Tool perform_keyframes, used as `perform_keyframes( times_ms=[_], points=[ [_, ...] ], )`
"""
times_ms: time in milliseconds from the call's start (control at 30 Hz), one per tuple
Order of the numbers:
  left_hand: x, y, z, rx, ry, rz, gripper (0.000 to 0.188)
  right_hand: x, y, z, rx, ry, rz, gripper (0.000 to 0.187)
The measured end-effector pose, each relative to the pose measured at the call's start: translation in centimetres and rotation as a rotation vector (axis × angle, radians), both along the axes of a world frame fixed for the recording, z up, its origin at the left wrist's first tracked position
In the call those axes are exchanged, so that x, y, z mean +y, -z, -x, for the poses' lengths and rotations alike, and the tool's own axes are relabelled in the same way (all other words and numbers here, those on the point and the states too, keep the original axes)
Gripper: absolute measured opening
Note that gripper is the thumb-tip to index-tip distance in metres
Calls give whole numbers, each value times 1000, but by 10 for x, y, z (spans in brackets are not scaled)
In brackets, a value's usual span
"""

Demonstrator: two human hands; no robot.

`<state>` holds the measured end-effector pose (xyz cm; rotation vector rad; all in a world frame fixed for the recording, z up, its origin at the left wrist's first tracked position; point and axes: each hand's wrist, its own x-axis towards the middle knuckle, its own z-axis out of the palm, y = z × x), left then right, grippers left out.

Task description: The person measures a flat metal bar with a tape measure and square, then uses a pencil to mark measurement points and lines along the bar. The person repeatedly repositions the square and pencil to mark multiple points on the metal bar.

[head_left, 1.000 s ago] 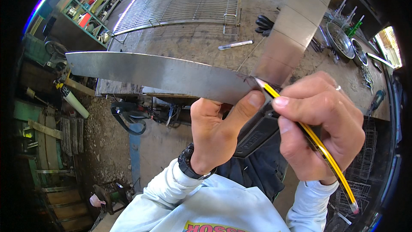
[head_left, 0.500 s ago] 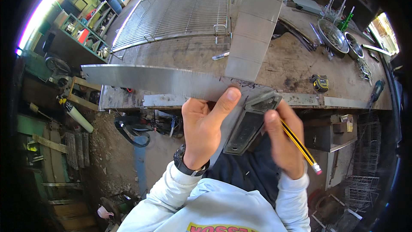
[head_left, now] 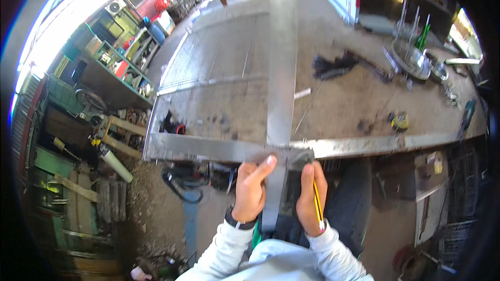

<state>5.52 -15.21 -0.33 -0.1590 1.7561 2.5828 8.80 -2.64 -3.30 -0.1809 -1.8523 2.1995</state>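
Observation:
A long flat metal strip [head_left: 282,73] runs from the far side of the workbench over its near edge toward me. Across it lies a large try square, its steel blade [head_left: 208,147] pointing left along the bench edge and its dark stock [head_left: 290,190] hanging toward me. My left hand [head_left: 250,190] is closed at the crossing, thumb on top and the other fingers partly hidden below. On the stock's right side, my right hand [head_left: 311,198] is wrapped round it and also holds a yellow and black pencil [head_left: 317,205], eraser end toward me.
On the bench [head_left: 344,109] lie a wire rack [head_left: 213,54], dark gloves [head_left: 333,67] and a tape measure [head_left: 399,120]. Metal bowls [head_left: 409,60] with a green bottle [head_left: 423,36] stand back right. A power tool [head_left: 469,115] sits at the right edge.
The view has tilted up. The strip has swung from slanting to nearly straight ahead, and the square's blade now lies nearly along the bench edge. My right hand has moved closer to my left.

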Motion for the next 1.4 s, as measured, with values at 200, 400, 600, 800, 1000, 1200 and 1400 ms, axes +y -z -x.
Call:
perform_keyframes(
  times_ms=[200, 400, 600, 800, 1000, 1200, 1400],
  points=[
    [24, 11, 11, 79, 68, 268, 20, 22, 34, 18, 9, 92, 112, 39],
    [37, 14, -2, 30, -86, -60, 15, 22, 29, 12, -58, 8, 263, 36],
    [46, 7, -20, 109, -77, -96, 19, 26, 44, 5, 32, -70, 466, 37],
    [39, -2, -25, 121, -52, -59, 27, 23, 9, -3, 38, -58, 495, 36],
    [25, 2, -28, 125, 58, 64, 34, 19, 6, -20, 11, 53, 253, 34],
    [35, -9, -25, 151, 48, -32, 25, 24, 0, -32, -28, -15, 211, 46],
    [46, -14, -24, 130, -27, -63, 19, 28, -14, -31, -6, -5, 210, 49]
  ],
)
